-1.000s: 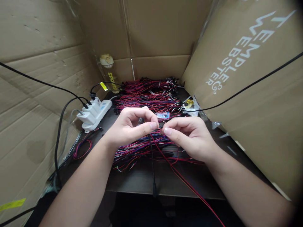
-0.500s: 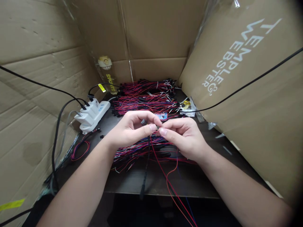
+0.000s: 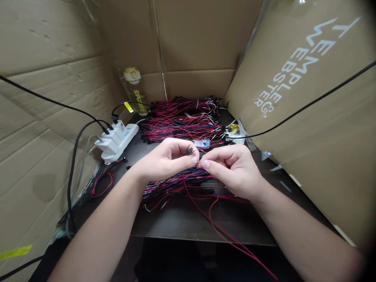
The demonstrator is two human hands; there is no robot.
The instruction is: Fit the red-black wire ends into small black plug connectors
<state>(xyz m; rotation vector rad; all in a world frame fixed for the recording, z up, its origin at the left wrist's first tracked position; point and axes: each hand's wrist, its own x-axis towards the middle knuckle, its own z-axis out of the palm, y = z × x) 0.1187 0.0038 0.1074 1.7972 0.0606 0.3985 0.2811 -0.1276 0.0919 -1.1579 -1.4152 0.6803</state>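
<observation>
My left hand (image 3: 172,160) is closed in a pinch, with a small dark connector (image 3: 190,150) showing inside its curled fingers. Fingertip to fingertip with it, my right hand (image 3: 236,168) pinches a thin orange-red wire (image 3: 199,162); the exact join between the two is hidden by the fingers. Below them hang a red wire (image 3: 190,197) and an orange wire (image 3: 210,211), which run down past the table edge to the lower right. Under my hands lies a loose bundle of red, blue and black wires (image 3: 173,184).
Two more wire bundles (image 3: 182,129) lie farther back. At left stand a white power strip (image 3: 117,141) with plugs and a coiled red-blue lead (image 3: 102,184). A bottle (image 3: 136,94) is at the back. Cardboard walls (image 3: 194,43) enclose the dark table (image 3: 170,221); a black cable (image 3: 308,100) crosses at right.
The black cable that hung below my left hand no longer shows there. A dark connector now shows higher inside the left fingers. The hanging wires' lower ends have swung right.
</observation>
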